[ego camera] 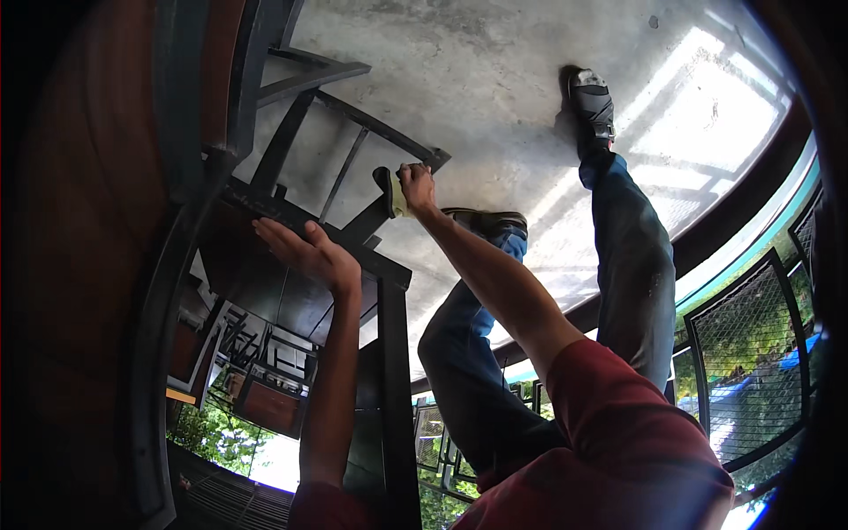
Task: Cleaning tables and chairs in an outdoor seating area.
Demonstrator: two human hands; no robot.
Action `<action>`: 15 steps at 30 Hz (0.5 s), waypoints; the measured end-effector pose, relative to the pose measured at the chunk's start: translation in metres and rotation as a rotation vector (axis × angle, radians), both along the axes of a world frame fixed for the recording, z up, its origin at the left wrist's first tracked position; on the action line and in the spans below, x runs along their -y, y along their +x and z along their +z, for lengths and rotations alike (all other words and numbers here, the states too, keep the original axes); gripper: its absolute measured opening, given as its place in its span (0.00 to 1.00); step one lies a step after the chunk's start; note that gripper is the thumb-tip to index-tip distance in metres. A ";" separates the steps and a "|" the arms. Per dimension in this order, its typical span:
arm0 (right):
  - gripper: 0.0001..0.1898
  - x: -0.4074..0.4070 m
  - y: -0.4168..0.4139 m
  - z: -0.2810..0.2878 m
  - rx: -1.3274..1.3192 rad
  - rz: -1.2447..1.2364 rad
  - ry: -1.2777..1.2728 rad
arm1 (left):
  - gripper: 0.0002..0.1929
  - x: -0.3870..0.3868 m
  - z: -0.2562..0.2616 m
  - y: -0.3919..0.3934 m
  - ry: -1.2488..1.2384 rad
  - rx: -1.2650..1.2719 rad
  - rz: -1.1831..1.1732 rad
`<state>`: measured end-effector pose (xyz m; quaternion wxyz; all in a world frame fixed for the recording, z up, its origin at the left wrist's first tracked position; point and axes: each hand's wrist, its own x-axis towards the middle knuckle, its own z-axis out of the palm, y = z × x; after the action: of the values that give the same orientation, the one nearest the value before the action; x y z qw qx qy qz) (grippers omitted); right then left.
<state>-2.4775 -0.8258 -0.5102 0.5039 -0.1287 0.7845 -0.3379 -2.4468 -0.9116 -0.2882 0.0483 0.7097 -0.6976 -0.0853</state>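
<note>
My right hand (417,188) is closed around a small yellowish-green and black object (396,199), perhaps a pad or a brush, held at a dark leg (366,222) of a black frame. My left hand (318,260) lies lower and further left, its fingers extended and thumb apart, at the dark rail (285,211) of that frame. It holds nothing visible; whether its palm presses on the rail cannot be told. The frame looks like part of a piece of furniture, with a lower crosspiece (377,129) near the concrete floor.
A large reddish-brown panel (86,265) with a dark curved edge fills the left side. My shod foot (589,99) stands on the concrete floor (464,79); the other is beside the frame. Stacked dark furniture (265,391) is at lower left. Mesh panels (752,358) stand at right, greenery beyond.
</note>
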 end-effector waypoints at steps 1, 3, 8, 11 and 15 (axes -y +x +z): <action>0.19 0.006 0.007 0.026 0.045 -0.023 -0.004 | 0.40 0.000 0.001 0.004 -0.010 0.026 -0.007; 0.17 0.027 0.018 0.099 0.185 0.030 -0.086 | 0.40 0.003 0.019 0.023 -0.035 0.091 -0.004; 0.18 0.018 0.022 0.096 -0.073 0.112 -0.006 | 0.40 0.000 0.002 0.004 -0.029 0.022 -0.002; 0.18 0.023 0.004 0.067 0.155 0.230 -0.013 | 0.40 0.001 0.012 0.015 -0.020 0.047 0.027; 0.16 -0.003 -0.008 -0.027 0.049 0.188 -0.008 | 0.41 0.002 0.004 0.001 0.014 0.053 0.026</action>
<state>-2.4851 -0.8232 -0.5369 0.5520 -0.1953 0.7549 -0.2954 -2.4457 -0.9133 -0.2845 0.0260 0.7211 -0.6887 -0.0709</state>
